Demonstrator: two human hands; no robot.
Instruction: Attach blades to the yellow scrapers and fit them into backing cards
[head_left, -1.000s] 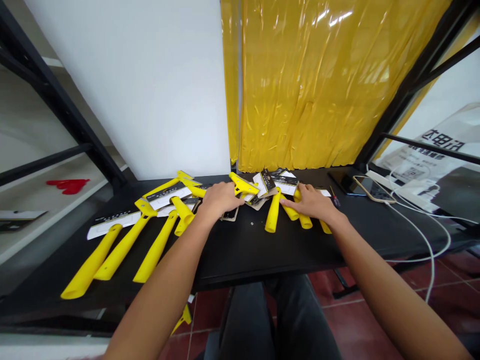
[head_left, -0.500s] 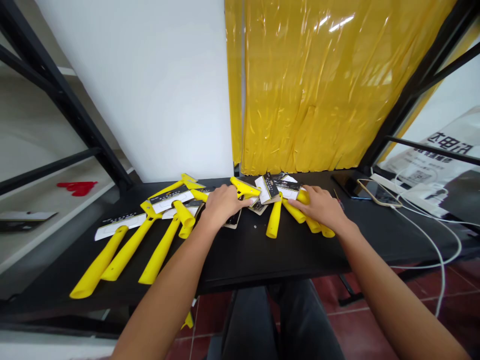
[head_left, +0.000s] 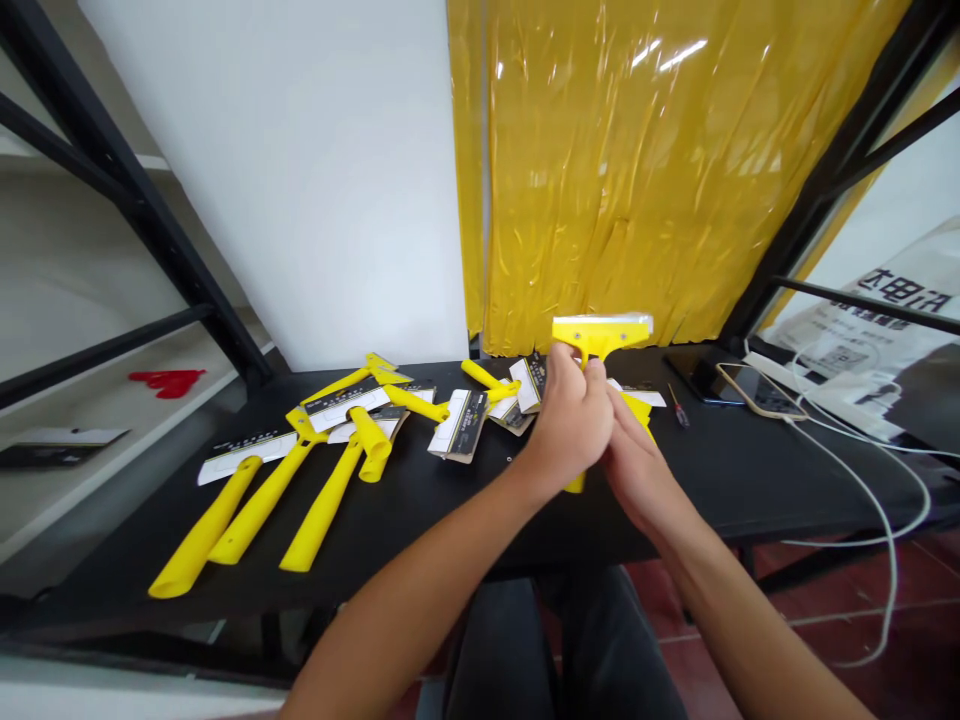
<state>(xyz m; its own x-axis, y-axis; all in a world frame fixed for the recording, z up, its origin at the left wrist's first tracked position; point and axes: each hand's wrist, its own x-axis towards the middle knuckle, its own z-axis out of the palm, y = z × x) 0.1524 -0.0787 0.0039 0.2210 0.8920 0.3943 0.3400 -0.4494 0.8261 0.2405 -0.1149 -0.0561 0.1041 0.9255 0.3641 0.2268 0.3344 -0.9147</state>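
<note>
A yellow scraper (head_left: 602, 331) is held upright above the black tabletop, its wide head with two screws and a clear edge strip facing away from me. My left hand (head_left: 570, 420) is closed round its neck just under the head. My right hand (head_left: 636, 462) presses against the left from below and wraps the handle, which is mostly hidden. Behind the right hand a yellow piece (head_left: 639, 410) and white card show in part. Left of my hands lies a scraper with a black-and-white card sleeve (head_left: 459, 425), and several more yellow scrapers (head_left: 262, 495) lie farther left.
A small screwdriver (head_left: 679, 408) lies right of my hands. Beyond it are two phones (head_left: 761, 390) with white cables (head_left: 877, 510). Black frame posts (head_left: 802, 190) flank the black table (head_left: 450, 520). A white panel (head_left: 300, 180) and yellow plastic sheeting (head_left: 622, 170) stand behind.
My hands, apart before over the scrapers, have come together and raised one scraper upright. The left hand moved right. The screwdriver beside the right hand has come into clear view.
</note>
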